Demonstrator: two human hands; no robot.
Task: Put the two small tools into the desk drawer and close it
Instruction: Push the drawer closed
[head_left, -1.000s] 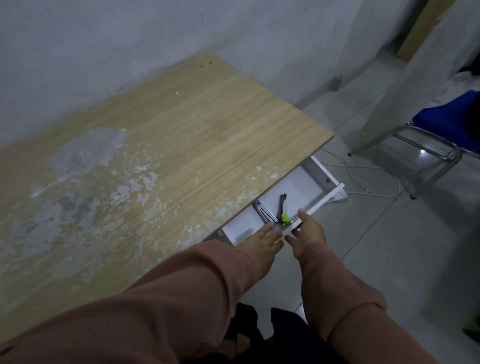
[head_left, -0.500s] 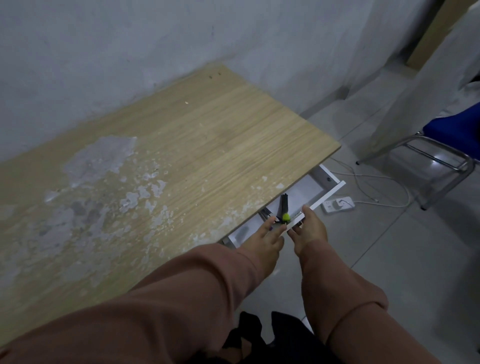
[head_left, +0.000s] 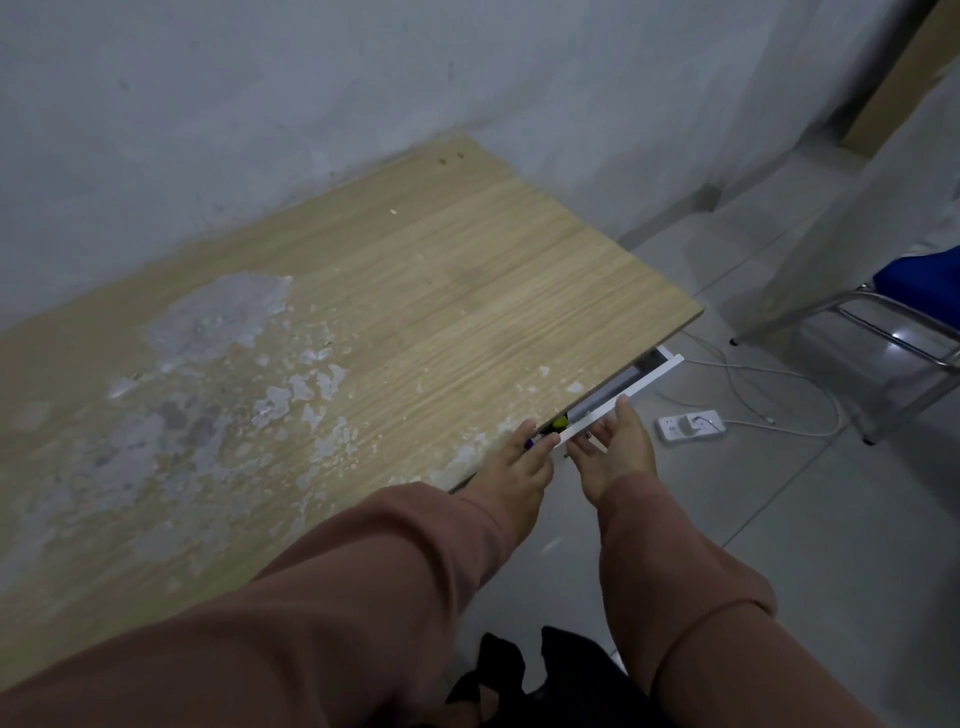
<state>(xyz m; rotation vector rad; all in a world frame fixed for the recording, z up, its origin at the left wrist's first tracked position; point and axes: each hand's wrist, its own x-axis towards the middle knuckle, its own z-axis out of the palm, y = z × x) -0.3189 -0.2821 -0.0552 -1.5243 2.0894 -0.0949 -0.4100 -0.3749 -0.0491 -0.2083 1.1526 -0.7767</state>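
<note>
Nearest the viewer, two sleeved forearms are reaching out and down to the front edge of the counter. The left hand is lying with flat, extended fingers against the near-left end of the white drawer front; its grip is wide and enclosing nothing. The right hand is pressing just beside it, thumb up on the top edge of the panel and fingers spread below, likewise holding nothing.

Handling judgement: the drawer appears to be a light, stiff board box on runners; it is best pushed flat on the front panel, both palms near its middle, so it is not racking sideways. The small tools are presumably hard, light metal and plastic items, and are likely to slide on the smooth drawer floor if the closing is abrupt.

Location of the tools: only a yellow-green tip is showing in the narrow gap under the counter edge; the rest is hidden, so the second tool cannot be confirmed in this view.

Beyond, on the floor to the right, a power strip with trailing cable is lying near a chair frame.

Change from the earlier frames: the drawer was standing well open with both tools plainly visible inside; it is now nearly shut, with only a slim opening remaining.
</note>
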